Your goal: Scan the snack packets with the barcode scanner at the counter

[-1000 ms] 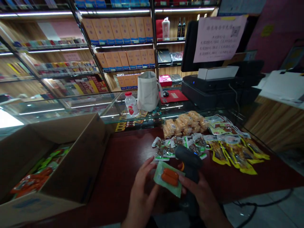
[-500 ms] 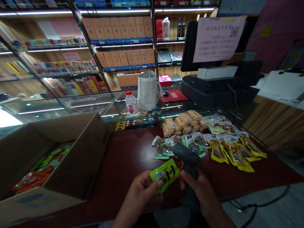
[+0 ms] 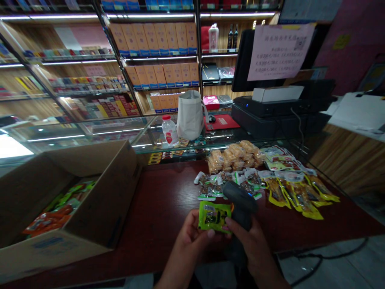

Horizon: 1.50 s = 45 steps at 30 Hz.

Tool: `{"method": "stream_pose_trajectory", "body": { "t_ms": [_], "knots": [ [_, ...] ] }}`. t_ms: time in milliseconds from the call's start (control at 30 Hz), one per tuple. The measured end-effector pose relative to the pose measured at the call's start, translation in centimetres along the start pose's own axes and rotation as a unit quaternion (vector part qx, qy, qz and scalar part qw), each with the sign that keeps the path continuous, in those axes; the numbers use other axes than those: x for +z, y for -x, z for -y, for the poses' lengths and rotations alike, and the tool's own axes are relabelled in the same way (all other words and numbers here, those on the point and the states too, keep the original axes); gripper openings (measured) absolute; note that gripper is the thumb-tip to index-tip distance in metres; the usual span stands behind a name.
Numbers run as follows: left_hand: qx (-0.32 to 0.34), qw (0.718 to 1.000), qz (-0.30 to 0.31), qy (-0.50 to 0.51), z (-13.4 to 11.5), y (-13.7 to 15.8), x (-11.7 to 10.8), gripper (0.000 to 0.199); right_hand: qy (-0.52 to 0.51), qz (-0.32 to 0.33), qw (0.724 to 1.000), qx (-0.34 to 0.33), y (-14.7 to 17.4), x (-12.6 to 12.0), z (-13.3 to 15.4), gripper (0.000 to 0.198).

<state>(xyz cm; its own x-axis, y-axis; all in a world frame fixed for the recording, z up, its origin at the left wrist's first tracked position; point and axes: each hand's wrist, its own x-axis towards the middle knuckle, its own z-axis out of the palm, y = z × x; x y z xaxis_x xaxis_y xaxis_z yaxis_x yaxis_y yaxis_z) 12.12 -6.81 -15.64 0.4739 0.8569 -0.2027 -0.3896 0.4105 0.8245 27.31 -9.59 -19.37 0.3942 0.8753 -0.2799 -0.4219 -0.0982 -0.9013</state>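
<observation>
Between the fingers and thumb of my left hand (image 3: 197, 237) is a small green snack packet (image 3: 214, 217), its printed side facing up. My right hand (image 3: 252, 241) is wrapped round the handle of a dark barcode scanner (image 3: 240, 200), and its index finger touches the packet's right edge. Just beyond the scanner's head lie small clear packets with green trim (image 3: 213, 186). Yellow-edged snack packs (image 3: 296, 194) lie to the right of them, and a pile of wrapped orange-tan snacks (image 3: 233, 156) sits behind.
An open cardboard box (image 3: 81, 239) with green and orange packets stands at the left. Behind the dark red table (image 3: 159, 200) is a glass counter with a bottle (image 3: 170, 130), a white bag (image 3: 191, 116) and a monitor (image 3: 240, 60). A cable (image 3: 313, 265) hangs at lower right.
The green packet has turned from a slant to nearly level and shifted slightly right with my left hand. My right index finger has come onto the packet's edge. The view has shifted slightly.
</observation>
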Motion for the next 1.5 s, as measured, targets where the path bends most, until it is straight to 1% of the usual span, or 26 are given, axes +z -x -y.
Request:
{"method": "stream_pose_trajectory", "body": {
  "t_ms": [67,133,267,333,433,600,700,767,833,933,1000,1100,1167,1267,1367,1500],
  "knots": [
    [0.024,0.999,-0.023,0.024,0.4,-0.1,0.4,0.038,0.017,-0.006,1.000,-0.011,-0.1,0.0,-0.5,0.060],
    [0.045,0.997,-0.050,0.037,0.8,-0.2,0.6,0.040,0.050,-0.012,0.998,-0.030,0.1,0.2,-1.2,0.052],
    [0.027,0.995,-0.092,0.028,1.6,-0.6,0.5,0.043,0.111,-0.034,0.992,-0.042,0.8,0.5,-2.1,0.049],
    [0.023,0.994,-0.103,0.028,1.9,-0.7,0.5,0.044,0.116,-0.021,0.992,-0.036,1.0,0.5,-2.1,0.049],
    [0.040,0.992,-0.117,0.039,1.7,-0.7,0.4,0.045,0.103,0.016,0.994,-0.031,1.1,0.4,-1.7,0.049],
    [0.055,0.987,-0.151,0.010,0.8,-0.8,-0.4,0.048,0.084,0.052,0.994,-0.042,0.9,-0.2,-0.2,0.051],
    [0.036,0.988,-0.149,-0.030,0.0,-1.0,-1.6,0.048,0.079,0.079,0.994,-0.019,0.8,-0.8,0.4,0.058],
    [0.027,0.985,-0.154,-0.070,-0.8,-1.2,-2.7,0.044,0.094,0.092,0.991,-0.019,0.7,-1.3,0.5,0.061],
    [0.031,0.976,-0.175,-0.123,-1.9,-1.2,-3.7,0.038,0.121,0.101,0.987,-0.032,0.5,-1.8,0.3,0.061],
    [0.048,0.955,-0.208,-0.207,-4.1,-1.2,-4.6,0.038,0.151,0.111,0.981,-0.052,0.3,-2.5,-0.1,0.055],
    [0.052,0.945,-0.201,-0.252,-5.6,-1.1,-4.8,0.039,0.171,0.127,0.975,-0.059,0.3,-2.8,-0.4,0.051],
    [0.063,0.939,-0.162,-0.298,-6.9,-1.1,-4.8,0.036,0.209,0.158,0.964,-0.053,0.3,-3.0,-0.6,0.052],
    [0.061,0.939,-0.157,-0.299,-7.2,-1.2,-4.9,0.036,0.226,0.168,0.958,-0.050,0.3,-3.1,-0.7,0.053],
    [0.054,0.943,-0.181,-0.274,-7.1,-1.5,-5.2,0.038,0.242,0.171,0.954,-0.052,0.4,-3.2,-0.8,0.052],
    [0.064,0.943,-0.197,-0.259,-6.9,-1.8,-5.3,0.037,0.255,0.172,0.950,-0.051,0.4,-3.3,-1.0,0.053],
    [0.063,0.953,-0.203,-0.217,-6.7,-2.1,-4.9,0.040,0.252,0.167,0.952,-0.045,0.7,-3.5,-1.0,0.053]
  ]
}}
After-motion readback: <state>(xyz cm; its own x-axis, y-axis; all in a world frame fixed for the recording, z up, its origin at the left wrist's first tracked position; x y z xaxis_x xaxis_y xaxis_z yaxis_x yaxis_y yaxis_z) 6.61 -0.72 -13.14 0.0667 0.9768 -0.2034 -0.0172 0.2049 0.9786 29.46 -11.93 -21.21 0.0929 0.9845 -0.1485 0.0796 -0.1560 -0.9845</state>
